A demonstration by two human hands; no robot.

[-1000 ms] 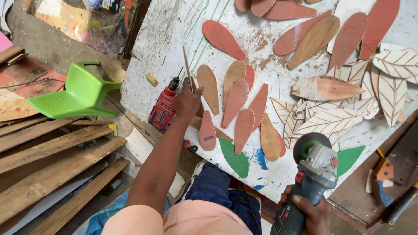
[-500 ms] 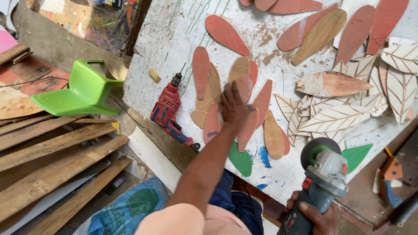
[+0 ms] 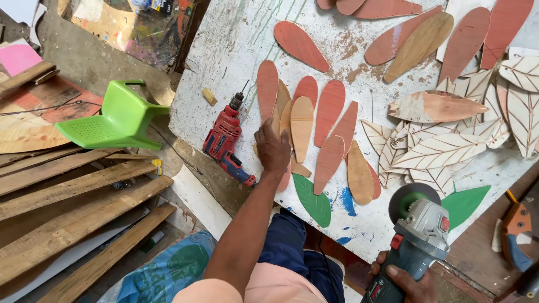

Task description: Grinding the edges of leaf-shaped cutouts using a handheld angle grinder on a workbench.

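On the white, paint-scuffed table [image 3: 236, 45] we list the following. Left hand [image 3: 272, 148]: ours, palm down with fingers loosely curled over a fanned pile of leaf-shaped wooden cutouts [image 3: 303, 126]; whether the fingers actually close on a piece we cannot tell, since the back of the hand hides the contact. Pile: red-painted and bare plywood pieces overlapping one another, lying flat near the table's front edge. Right hand [image 3: 407, 283]: ours, at the lower edge of view, wrapped fully around the body of a grey-blue angle grinder [image 3: 418, 235], held off the front of the table with its disc guard near the edge. Red and blue power drill [image 3: 227, 140]: lying on its side just left of the left hand, bit pointing away from us. Green leaf cutout [image 3: 313, 201]: flat, just below the pile. Pale carved leaves with veined lines [image 3: 443, 151]: a cluster to the right, well apart from the left hand. Green plastic chair [image 3: 115, 120]: off the table to the left, beside stacked wooden planks [image 3: 73, 202] on the floor.
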